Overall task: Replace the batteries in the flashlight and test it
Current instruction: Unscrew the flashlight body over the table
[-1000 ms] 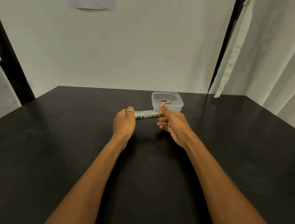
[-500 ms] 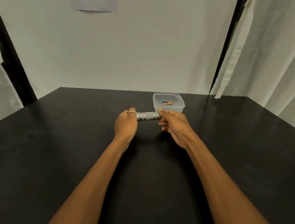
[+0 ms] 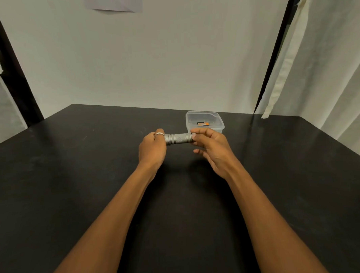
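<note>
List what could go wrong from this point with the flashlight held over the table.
1. The right hand pinches only the end of the flashlight with its fingertips; if a cap comes loose there, it may drop and roll across the table.
2. The flashlight is held level above the table, so once opened, batteries might slide out.
3. The clear container with the spare batteries sits just behind the right hand; a twist could knock it.

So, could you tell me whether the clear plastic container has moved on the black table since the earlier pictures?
No. The clear plastic container sits at the same spot near the black table's far edge; its small drift in frame follows the whole scene, so the camera moved.
</note>
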Available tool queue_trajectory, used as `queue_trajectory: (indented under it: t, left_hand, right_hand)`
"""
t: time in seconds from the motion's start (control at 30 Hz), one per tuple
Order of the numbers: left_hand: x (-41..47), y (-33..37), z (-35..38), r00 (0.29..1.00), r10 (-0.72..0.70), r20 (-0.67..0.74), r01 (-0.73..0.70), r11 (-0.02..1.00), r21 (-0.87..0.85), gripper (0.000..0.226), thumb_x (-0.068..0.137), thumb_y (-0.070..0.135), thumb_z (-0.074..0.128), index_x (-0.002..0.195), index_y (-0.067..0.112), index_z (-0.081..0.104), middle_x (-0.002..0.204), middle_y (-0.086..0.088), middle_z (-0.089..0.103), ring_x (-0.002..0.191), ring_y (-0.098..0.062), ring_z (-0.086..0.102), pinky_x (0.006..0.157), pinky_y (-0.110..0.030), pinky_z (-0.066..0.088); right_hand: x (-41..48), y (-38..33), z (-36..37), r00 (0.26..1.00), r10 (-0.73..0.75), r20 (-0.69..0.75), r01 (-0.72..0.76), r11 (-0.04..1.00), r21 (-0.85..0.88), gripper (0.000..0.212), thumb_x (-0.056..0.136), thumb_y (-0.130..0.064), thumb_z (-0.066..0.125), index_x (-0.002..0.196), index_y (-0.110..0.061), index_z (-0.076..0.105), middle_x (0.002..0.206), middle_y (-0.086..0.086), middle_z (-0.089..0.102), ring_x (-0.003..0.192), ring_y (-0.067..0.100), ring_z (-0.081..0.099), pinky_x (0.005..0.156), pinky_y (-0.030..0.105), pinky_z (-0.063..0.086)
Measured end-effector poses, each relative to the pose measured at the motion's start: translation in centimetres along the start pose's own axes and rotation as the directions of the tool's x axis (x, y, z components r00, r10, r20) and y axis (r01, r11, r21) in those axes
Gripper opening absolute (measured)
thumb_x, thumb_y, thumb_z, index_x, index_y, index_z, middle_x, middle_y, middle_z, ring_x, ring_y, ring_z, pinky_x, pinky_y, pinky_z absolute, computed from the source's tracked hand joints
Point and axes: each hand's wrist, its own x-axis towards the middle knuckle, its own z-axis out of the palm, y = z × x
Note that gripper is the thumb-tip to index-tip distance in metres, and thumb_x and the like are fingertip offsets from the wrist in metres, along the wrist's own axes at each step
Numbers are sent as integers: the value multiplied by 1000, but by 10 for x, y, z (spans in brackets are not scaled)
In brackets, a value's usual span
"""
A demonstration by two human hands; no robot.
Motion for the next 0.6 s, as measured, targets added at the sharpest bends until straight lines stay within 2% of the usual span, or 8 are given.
queue_trajectory:
  t: [0.07,0.13,0.2,0.27,0.33,0.43,0.53,0.6]
  left_hand:
    - [-1,1,0,1000,1,4,-1,1000,-1,38,99,40,37,93,12,62,82,-7,57,72,-20,49,68,-38,45]
    - [0,1,0,1000,-7,-2,7,1000,-5,41,99,40,38,97,8,63,82,-7,58,71,-20,49,68,-39,45]
    - [0,1,1,1000,-15,-4,15,1000,-8,43,99,41,38,100,7,64,81,-6,57,71,-21,49,68,-38,45]
    - [1,1,1,1000,-16,1,16,1000,-7,41,99,41,38,98,9,64,81,-6,57,71,-21,49,68,-38,45]
    - [1,0,2,1000,-12,6,12,1000,-7,40,98,40,38,95,11,63,80,-6,57,71,-21,49,68,-38,44]
    - [1,0,1,1000,-20,2,20,1000,-14,42,97,40,38,98,8,64,81,-6,57,71,-21,49,69,-38,45]
    - [2,0,1,1000,-23,-1,23,1000,-17,42,98,40,38,98,8,64,82,-6,57,72,-21,49,70,-39,46]
    - [2,0,1,1000,-17,0,17,1000,-13,37,98,40,38,91,12,62,80,-6,56,72,-21,49,69,-38,45]
  right_hand:
    - [0,-1,-1,1000,0,18,0,999,33,16,97,-10,66,111,-14,73,113,8,74,98,18,69,74,30,57]
    - [-2,-2,1,999,34,12,-35,999,15,13,99,-24,67,104,-13,72,101,7,72,87,17,66,68,29,55]
    - [-1,-2,4,998,54,-23,-55,998,-42,24,100,-34,66,97,-11,72,84,5,68,75,13,63,62,27,52]
    - [-2,-2,4,998,55,-25,-55,998,-27,19,100,-26,65,95,-9,72,79,5,67,73,14,63,61,26,52]
    - [-2,-2,0,1000,29,9,-30,999,38,10,98,-13,64,101,-9,73,92,7,72,83,16,67,67,27,54]
    - [-3,-3,-2,999,-5,50,0,996,94,20,96,-5,64,112,-11,73,109,8,73,96,16,71,75,29,57]
    - [-4,-3,2,999,41,33,-42,997,58,14,98,-21,68,107,-11,72,95,6,70,77,12,64,68,27,56]
    - [-2,-1,3,998,59,-16,-59,998,-6,24,98,-31,68,101,-7,73,83,5,67,70,11,60,65,26,55]
